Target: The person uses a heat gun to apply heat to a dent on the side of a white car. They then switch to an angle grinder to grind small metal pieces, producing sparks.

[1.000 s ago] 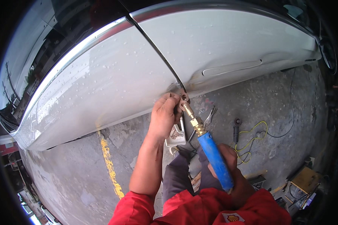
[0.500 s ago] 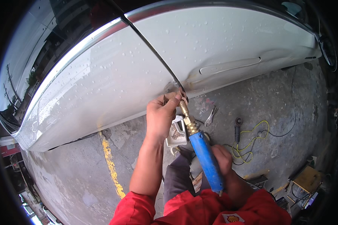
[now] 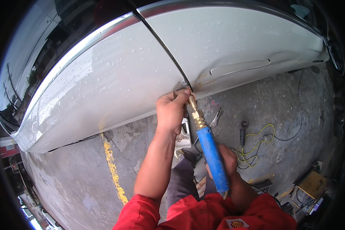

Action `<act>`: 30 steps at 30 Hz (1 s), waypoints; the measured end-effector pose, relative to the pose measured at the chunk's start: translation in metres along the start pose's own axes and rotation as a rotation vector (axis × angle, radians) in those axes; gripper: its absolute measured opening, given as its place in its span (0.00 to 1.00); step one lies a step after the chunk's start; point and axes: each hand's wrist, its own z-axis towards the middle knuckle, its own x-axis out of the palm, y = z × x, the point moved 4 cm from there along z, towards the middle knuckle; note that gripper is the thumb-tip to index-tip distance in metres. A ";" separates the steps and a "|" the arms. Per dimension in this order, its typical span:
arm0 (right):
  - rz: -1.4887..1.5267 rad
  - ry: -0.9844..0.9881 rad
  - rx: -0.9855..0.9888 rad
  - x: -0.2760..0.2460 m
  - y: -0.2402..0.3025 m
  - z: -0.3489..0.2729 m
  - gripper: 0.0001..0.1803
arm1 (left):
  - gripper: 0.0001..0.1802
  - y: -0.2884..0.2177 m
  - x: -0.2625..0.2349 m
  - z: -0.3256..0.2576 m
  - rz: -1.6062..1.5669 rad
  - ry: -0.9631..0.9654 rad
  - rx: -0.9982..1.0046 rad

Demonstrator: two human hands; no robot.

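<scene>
A blue cylindrical tool (image 3: pixel 214 159) with a brass fitting (image 3: pixel 198 118) at its front points up toward the white car's side. My right hand (image 3: pixel 228 161) wraps around the blue body, partly hidden behind it. My left hand (image 3: pixel 170 111) is closed at the tool's front end, its thumb against the tip; what the curled fingers cover is hidden. The tip is at the dark gap between two white door panels (image 3: pixel 122 69), beside a bare grey patch (image 3: pixel 179 86). Dents and scuffs mark the right panel (image 3: pixel 226 42) around its flush handle (image 3: pixel 239 67).
On the concrete floor are a white plastic container (image 3: pixel 183 140) holding small metal rings, locking pliers (image 3: pixel 217 117), a dark ratchet-like tool (image 3: pixel 242 134) and a yellow-green cord (image 3: pixel 262 143). Further right stands a yellow-topped box (image 3: pixel 313 184) with cables. A worn yellow line (image 3: pixel 111 165) runs at left.
Both hands and the blue tool have shifted slightly right, with the tip moving upward along the door gap. The view has shifted slightly too. Both hands keep their hold.
</scene>
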 end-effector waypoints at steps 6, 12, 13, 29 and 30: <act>-0.041 -0.010 -0.010 0.006 -0.002 -0.002 0.12 | 0.09 0.002 0.000 0.003 -0.004 -0.009 0.017; -0.065 -0.127 -0.013 0.009 0.008 0.005 0.18 | 0.09 0.004 -0.002 0.006 0.038 0.036 0.002; -0.063 -0.129 0.001 0.010 0.008 0.003 0.19 | 0.09 0.005 -0.002 0.006 0.015 0.020 0.012; -0.038 -0.064 0.032 0.008 -0.004 -0.009 0.21 | 0.08 0.003 -0.002 -0.008 0.003 -0.033 0.040; -0.020 -0.044 0.034 0.007 -0.005 -0.015 0.20 | 0.09 0.005 -0.003 -0.013 -0.013 -0.048 0.061</act>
